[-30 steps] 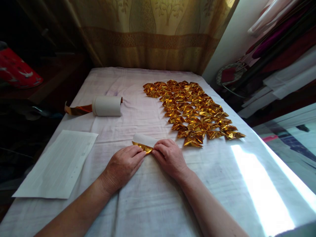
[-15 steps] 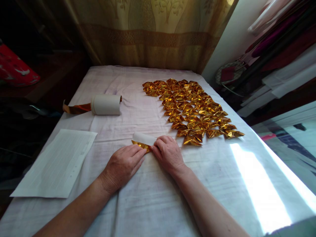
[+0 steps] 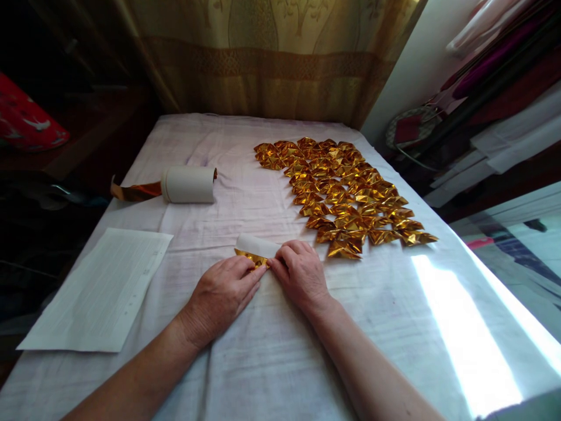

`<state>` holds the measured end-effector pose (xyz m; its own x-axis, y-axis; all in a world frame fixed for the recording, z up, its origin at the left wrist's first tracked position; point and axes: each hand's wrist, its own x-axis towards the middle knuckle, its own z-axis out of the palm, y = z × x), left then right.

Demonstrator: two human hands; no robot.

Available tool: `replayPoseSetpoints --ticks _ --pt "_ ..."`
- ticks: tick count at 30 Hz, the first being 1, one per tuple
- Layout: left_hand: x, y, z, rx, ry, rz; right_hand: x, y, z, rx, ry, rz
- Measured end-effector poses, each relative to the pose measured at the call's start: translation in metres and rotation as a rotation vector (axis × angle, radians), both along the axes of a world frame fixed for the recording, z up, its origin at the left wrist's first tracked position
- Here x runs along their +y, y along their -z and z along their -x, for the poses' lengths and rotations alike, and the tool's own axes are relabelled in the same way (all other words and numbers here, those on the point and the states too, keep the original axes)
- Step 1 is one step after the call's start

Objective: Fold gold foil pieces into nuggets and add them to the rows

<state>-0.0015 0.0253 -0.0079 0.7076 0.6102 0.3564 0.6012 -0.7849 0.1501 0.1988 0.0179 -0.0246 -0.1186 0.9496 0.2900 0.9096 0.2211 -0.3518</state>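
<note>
A small piece of gold foil paper (image 3: 251, 256), white on its back side, lies on the white cloth (image 3: 272, 339) in front of me. My left hand (image 3: 221, 295) presses on its left part with fingers together. My right hand (image 3: 300, 272) pinches its right part with bent fingers. Both hands touch each other's fingertips over the paper. Beyond the right hand lie several folded gold foil pieces (image 3: 346, 193) set out in rows.
A roll of foil paper (image 3: 186, 185) with a gold tail lies at the far left. A white lined sheet (image 3: 103, 289) rests at the near left. A curtain (image 3: 272, 58) hangs behind the table. Stacked fabric and boards (image 3: 495, 88) stand to the right. Sunlight falls across the right edge.
Both hands have barely shifted on the foil piece; the right fingers have closed slightly over the fold. The view tilted a little.
</note>
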Motion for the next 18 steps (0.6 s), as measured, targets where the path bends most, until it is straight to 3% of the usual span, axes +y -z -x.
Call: replayPoseSetpoints --ticks 7,18 --pt "-0.0013 0.0006 -0.0020 0.018 -0.011 0.019 -0.0009 0.0011 0.0032 -0.008 0.062 -0.004" --pt "-0.0019 -0.0013 -0.0036 0.038 -0.017 0.007 -0.0005 0.0000 -0.0005 0.005 0.029 0.013"
